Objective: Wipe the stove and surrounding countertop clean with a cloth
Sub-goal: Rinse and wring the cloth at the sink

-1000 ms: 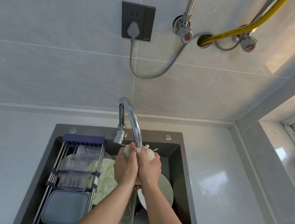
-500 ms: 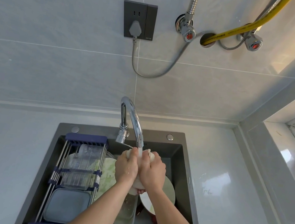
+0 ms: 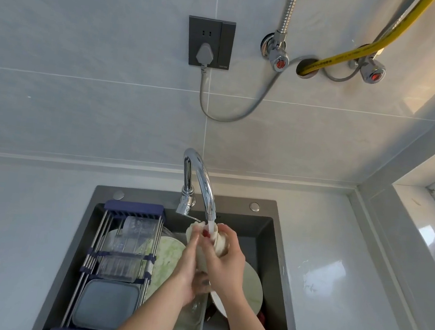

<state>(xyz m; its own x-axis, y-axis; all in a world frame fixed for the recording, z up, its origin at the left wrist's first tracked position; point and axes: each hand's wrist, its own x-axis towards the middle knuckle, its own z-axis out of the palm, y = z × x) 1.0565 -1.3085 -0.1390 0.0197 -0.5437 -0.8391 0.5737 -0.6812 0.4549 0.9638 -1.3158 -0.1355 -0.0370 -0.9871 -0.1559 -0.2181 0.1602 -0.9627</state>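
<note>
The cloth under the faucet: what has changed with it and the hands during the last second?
Both hands lowered the cloth slightly below the spout, and the right hand opened its grip around it. The left hand still holds it. Faucet and sink dishes are unchanged.

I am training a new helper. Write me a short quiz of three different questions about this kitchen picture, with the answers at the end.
1. True or false: water runs from the faucet onto the cloth.
2. Which hands hold the cloth? A) only the left hand B) only the right hand C) both
3. Fill in: the rack with clear containers spans the ____ side of the sink, as the picture shows it.

Key: 1 true. 2 C: both hands grip the cloth under the spout. 3 left.
</note>
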